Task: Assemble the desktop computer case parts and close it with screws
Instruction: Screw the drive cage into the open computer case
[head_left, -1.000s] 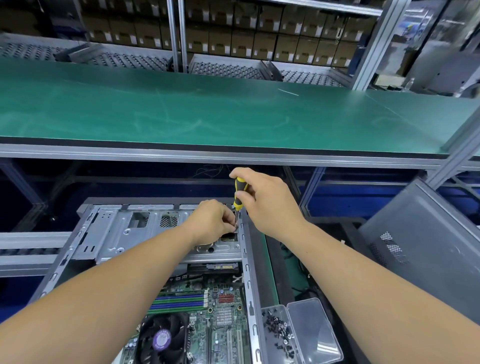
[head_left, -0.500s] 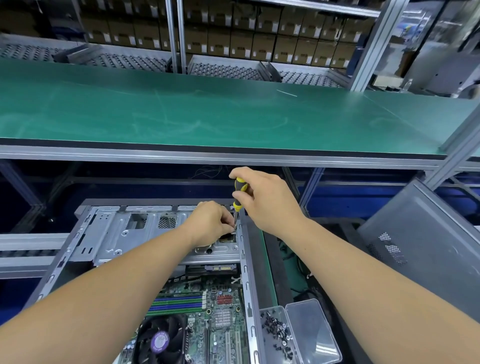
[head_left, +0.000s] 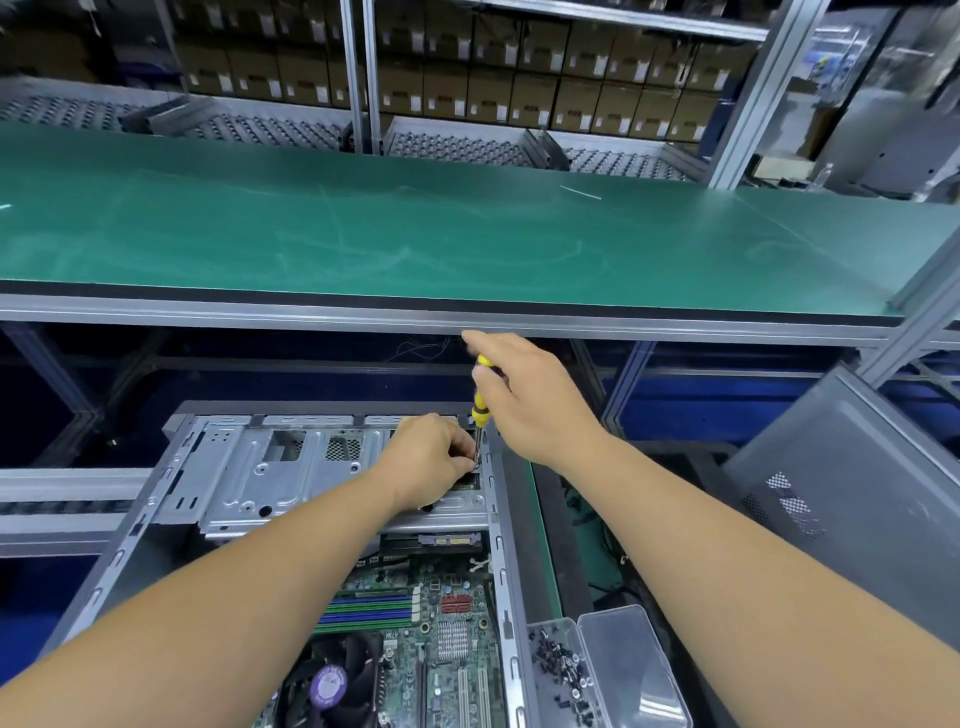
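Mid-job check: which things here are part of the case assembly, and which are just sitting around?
In the job: case, screwdriver in right hand, left hand steadying its shaft, screw box, side panel.
Lying about: green bench, cartons, roller racks.

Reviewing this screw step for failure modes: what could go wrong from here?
1. The right hand holds the yellow-and-black screwdriver high on its handle; the tip could slip off near the left hand fingers steadying the shaft.
2. A dropped screw would likely fall onto the exposed green motherboard.
3. The open clear plastic screw box sits beside the right forearm, which might knock it.
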